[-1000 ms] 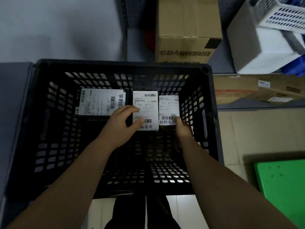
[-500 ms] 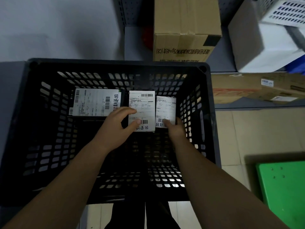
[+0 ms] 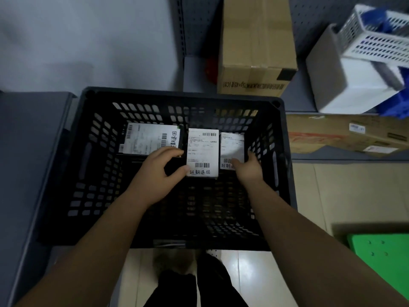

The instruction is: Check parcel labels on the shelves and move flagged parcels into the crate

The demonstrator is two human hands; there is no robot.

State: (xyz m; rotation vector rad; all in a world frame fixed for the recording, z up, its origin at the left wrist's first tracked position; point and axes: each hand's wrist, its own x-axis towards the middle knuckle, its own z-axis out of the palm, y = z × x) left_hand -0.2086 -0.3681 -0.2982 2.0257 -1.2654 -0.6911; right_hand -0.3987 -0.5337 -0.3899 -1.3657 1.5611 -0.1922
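One parcel (image 3: 232,145) half under right hand (image 3: 247,170)

I get a single wide-angle view, worn on the person's head. It looks steeply down and slightly forward from close above the black crate (image 3: 177,95), which fills the middle. Shelving (image 3: 309,29) lies far, floor tiles (image 3: 332,196) right and near.

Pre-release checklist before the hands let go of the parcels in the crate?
1. Middle white-labelled parcel inside black perforated plastic crate: ok.
2. Smaller right white-labelled parcel inside crate: ok.
3. Both parcels seated on crate floor: cannot tell.
4. Left hand off middle parcel: not ok, grips its edge.
5. Right hand off right parcel: not ok, holds it.
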